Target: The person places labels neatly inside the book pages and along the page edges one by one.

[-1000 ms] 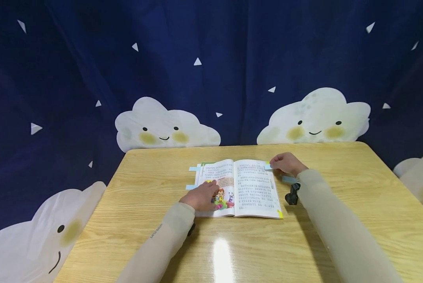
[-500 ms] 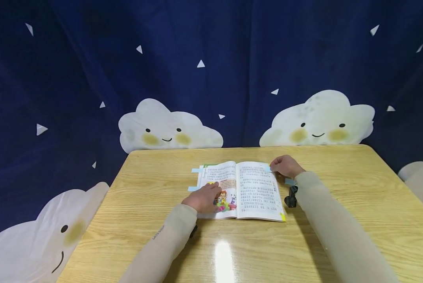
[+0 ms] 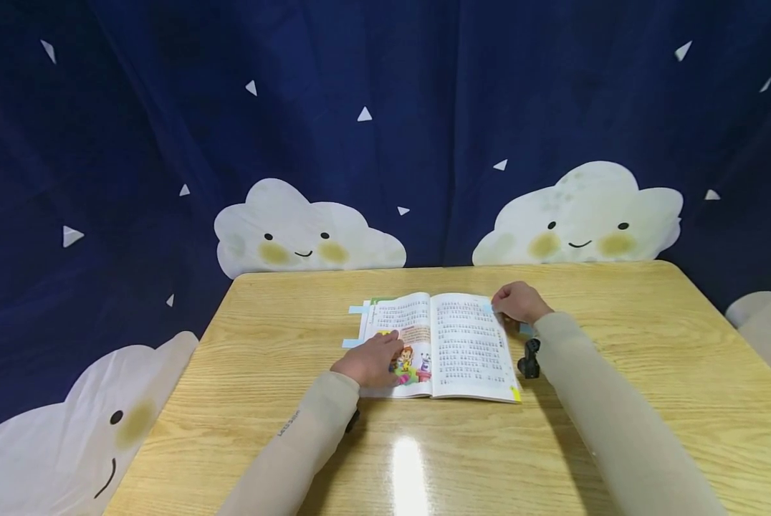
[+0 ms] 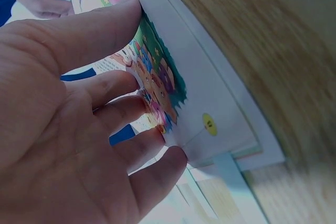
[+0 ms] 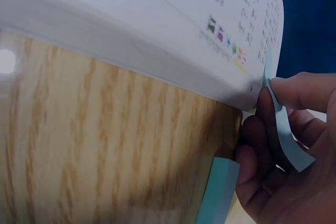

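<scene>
An open book (image 3: 466,351) with printed text and a cartoon picture lies on the table. My left hand (image 3: 371,360) rests on its left page, fingers spread over the picture; the left wrist view shows the thumb and fingertips against the paper. At the upper outer edge of the right page, my right hand (image 3: 521,301) pinches a light-blue sticky tab (image 5: 286,135) between thumb and index finger. One end of the tab lies along the page edge, and the other curls loose over the fingers. Whether that end is stuck down cannot be told.
Light-blue tabs (image 3: 358,309) stick out from the book's left side. A small blue-green pad of sticky tabs (image 5: 218,192) lies on the wooden table (image 3: 282,315) under my right wrist. A dark blue curtain (image 3: 334,57) with clouds hangs behind the table.
My right hand has shifted slightly left at the page edge, still pinching the tab, and its wrist covers more of the pad. My left hand stays on the page. The head view has shifted slightly.
</scene>
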Tool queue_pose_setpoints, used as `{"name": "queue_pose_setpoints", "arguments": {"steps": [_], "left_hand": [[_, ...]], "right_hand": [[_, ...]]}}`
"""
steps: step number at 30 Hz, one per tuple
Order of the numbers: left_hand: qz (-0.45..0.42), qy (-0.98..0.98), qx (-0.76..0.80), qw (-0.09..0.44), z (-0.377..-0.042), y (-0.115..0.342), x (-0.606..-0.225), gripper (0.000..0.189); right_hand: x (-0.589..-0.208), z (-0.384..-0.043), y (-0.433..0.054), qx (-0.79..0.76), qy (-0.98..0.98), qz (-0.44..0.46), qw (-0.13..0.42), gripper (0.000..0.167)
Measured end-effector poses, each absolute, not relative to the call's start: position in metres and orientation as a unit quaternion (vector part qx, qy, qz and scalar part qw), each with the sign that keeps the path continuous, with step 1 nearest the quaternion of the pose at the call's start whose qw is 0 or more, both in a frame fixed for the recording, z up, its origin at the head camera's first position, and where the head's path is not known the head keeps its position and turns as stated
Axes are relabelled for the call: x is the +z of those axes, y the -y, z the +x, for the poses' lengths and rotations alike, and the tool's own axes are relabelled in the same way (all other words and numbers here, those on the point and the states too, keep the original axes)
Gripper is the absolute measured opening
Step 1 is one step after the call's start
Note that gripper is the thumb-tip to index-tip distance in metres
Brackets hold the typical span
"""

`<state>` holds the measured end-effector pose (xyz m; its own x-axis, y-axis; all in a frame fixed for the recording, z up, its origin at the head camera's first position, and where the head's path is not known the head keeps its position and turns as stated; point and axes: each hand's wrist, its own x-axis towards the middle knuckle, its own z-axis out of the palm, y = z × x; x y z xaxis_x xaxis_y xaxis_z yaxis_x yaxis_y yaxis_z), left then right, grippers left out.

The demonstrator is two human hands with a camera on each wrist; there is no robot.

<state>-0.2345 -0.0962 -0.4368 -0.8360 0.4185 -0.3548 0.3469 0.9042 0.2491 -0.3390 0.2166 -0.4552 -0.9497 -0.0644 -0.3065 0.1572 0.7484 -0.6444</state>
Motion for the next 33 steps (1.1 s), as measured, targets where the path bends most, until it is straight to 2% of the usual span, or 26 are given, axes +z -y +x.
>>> {"name": "queue_pose_setpoints", "arguments": {"steps": [4,13,21,29,33], "left_hand": [[0.203,-0.954,0.091,0.199,-0.234,0.096,-0.437,0.055],[0.214,-0.953,0.085,0.196,-0.235,0.096,-0.434,0.048],[0.213,-0.953,0.078,0.202,-0.237,0.094,-0.431,0.053],[0.196,-0.954,0.096,0.205,-0.235,0.096,-0.432,0.056],[0.201,-0.953,0.099,0.206,-0.235,0.097,-0.435,0.051]], "right_hand": [[-0.454,-0.338,-0.217,-0.333,-0.932,0.005,0.143,0.019],[-0.451,-0.34,-0.218,-0.318,-0.936,0.007,0.148,0.016],[-0.443,-0.339,-0.217,-0.28,-0.95,-0.007,0.138,0.011],[-0.433,-0.332,-0.207,-0.161,-0.983,-0.036,0.079,0.01],[-0.429,-0.326,-0.206,-0.127,-0.988,-0.085,0.039,0.021]]}}
